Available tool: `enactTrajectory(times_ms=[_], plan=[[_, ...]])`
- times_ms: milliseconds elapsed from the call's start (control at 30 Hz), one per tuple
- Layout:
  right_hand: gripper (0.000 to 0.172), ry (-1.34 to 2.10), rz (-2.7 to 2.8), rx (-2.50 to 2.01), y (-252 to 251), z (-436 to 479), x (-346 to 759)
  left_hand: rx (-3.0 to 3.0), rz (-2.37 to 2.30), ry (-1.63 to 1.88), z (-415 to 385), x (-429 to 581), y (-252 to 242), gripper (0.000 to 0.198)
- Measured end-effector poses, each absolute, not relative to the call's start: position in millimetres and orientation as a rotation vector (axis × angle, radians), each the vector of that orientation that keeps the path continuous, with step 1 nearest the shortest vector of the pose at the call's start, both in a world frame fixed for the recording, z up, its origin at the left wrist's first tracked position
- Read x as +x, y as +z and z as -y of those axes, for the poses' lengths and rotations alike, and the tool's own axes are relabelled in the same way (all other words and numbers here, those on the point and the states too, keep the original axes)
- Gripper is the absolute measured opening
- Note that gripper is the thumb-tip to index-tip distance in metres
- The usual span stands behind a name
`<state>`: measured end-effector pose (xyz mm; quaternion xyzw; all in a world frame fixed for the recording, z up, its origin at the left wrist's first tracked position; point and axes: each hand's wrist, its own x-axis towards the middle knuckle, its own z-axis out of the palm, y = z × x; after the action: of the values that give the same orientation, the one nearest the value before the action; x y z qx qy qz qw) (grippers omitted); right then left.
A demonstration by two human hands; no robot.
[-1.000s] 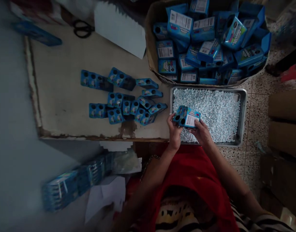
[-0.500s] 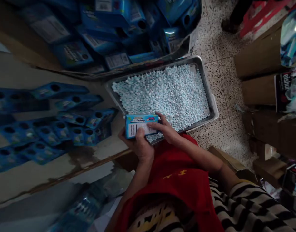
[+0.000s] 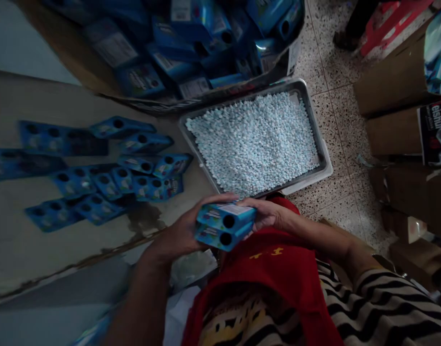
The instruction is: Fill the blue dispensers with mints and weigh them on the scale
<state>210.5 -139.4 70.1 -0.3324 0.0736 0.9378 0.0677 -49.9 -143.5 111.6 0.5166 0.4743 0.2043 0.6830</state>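
Observation:
Two small blue candy boxes point(image 3: 213, 223), one against the other, are held in front of my red apron, each with a dark round hole facing me. My left hand point(image 3: 186, 228) is closed around their left end. At the right end, my right hand point(image 3: 267, 214) grips them, with its fingers partly hidden behind the boxes. Just beyond my hands lies a metal tray point(image 3: 316, 127) filled with small pale blue and white candies point(image 3: 256, 144).
Blue boxes with round holes point(image 3: 72, 182) stand in groups on the table point(image 3: 108, 226) at left. A large carton point(image 3: 62, 43) full of blue boxes borders the tray's far side. More cartons point(image 3: 389, 77) line the right. Near a red stool point(image 3: 386, 29) is a person's foot point(image 3: 345, 41).
The boxes have come closer to my body and turned, so their holed ends show instead of the printed label. Both hands have shifted with them. The camera view has swung slightly left.

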Motion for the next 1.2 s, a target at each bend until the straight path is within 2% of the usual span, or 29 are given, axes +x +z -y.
enactTrajectory(times_ms=[167, 267, 367, 433, 533, 633, 733, 833, 900, 967, 1100, 1200], plan=[[0.027, 2.986, -0.274, -1.063, 73.0, 135.8, 215.7, 1.142, -0.923, 0.662, 142.6, -16.5, 129.0, 0.068], [0.030, 2.925, -0.019, -1.220, 65.4, 128.3, 220.9, 1.101, -1.019, 0.779, 156.5, -5.7, 125.5, 0.066], [0.041, 2.587, 0.599, -1.475, 53.5, 103.8, 233.3, 1.041, -1.274, 0.725, 156.7, -5.8, 120.6, 0.073], [0.043, 2.074, 1.287, -1.589, 42.5, 69.2, 244.7, 1.023, -1.487, 0.665, 148.1, -8.9, 116.5, 0.076], [0.040, 1.339, 2.085, -1.353, 20.8, -4.7, 251.3, 1.021, -1.739, 0.608, 137.3, -12.6, 109.2, 0.071], [0.042, 1.028, 2.468, -0.954, -3.0, -71.8, 225.3, 0.991, -1.880, 0.535, 143.3, -10.0, 103.5, 0.066], [0.041, 0.919, 2.702, -0.586, -21.7, -93.9, 171.9, 0.911, -1.953, 0.482, 163.3, -1.9, 100.8, 0.065], [0.038, 0.908, 2.909, -0.220, -35.7, -71.9, 124.3, 0.830, -1.989, 0.489, 185.9, 1.9, 100.0, 0.065], [0.051, 0.894, 3.027, -0.045, -43.4, -50.8, 111.6, 0.801, -2.043, 0.490, 198.6, -2.1, 98.9, 0.066], [0.061, 0.855, 3.123, 0.024, -46.7, -37.6, 116.8, 0.791, -2.130, 0.448, 207.5, -11.0, 96.5, 0.069], [0.037, 0.765, 3.238, 0.002, -32.6, -51.2, 148.8, 0.773, -2.267, 0.307, 209.9, -30.2, 90.0, 0.069], [0.048, 0.723, 3.241, -0.083, -17.6, -83.9, 148.8, 0.758, -2.274, 0.265, 201.5, -33.2, 87.4, 0.070]])
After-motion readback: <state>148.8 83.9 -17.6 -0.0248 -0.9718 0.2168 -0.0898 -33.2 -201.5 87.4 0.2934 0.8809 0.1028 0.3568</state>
